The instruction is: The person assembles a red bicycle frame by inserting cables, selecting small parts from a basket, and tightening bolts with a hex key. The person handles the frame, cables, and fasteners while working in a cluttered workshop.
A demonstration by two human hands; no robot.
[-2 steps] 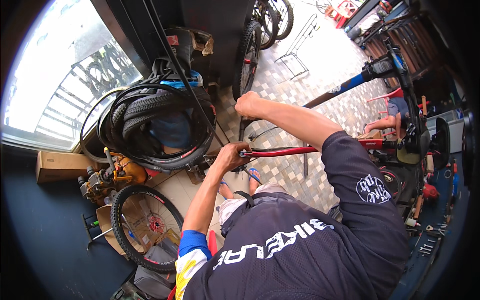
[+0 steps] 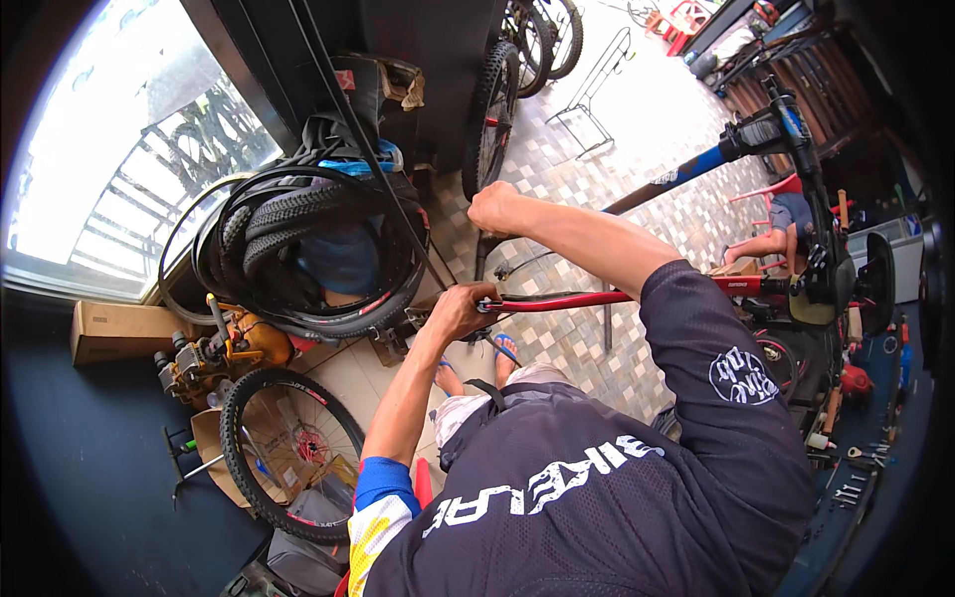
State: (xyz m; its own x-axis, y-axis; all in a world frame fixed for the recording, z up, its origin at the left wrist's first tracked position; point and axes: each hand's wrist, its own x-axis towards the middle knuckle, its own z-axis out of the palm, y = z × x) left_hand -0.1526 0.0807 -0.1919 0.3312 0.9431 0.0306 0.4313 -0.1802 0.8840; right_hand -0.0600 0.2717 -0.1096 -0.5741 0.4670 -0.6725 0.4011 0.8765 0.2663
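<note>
- Right hand (image 2: 494, 209), upper centre: closed fist, contents hidden; unchanged from earlier frame.
- Left hand (image 2: 460, 310), centre: curled at end of red bicycle tube (image 2: 572, 301); grip cannot be told; likewise unchanged.
- Tube's right part: small pale lettering.
- Dark shirt (image 2: 557, 478), lower centre: large white lettering.

White daylight fills a tall glass window (image 2: 99, 119) at the upper left and washes out, toward the top centre, the floor of small beige, grey and brown square tiles (image 2: 567, 348). A dark-blue wall (image 2: 70, 418) spans the lower left; a black upright panel (image 2: 443, 104) stands at upper centre, a red plastic chair (image 2: 793, 185) at right
</note>
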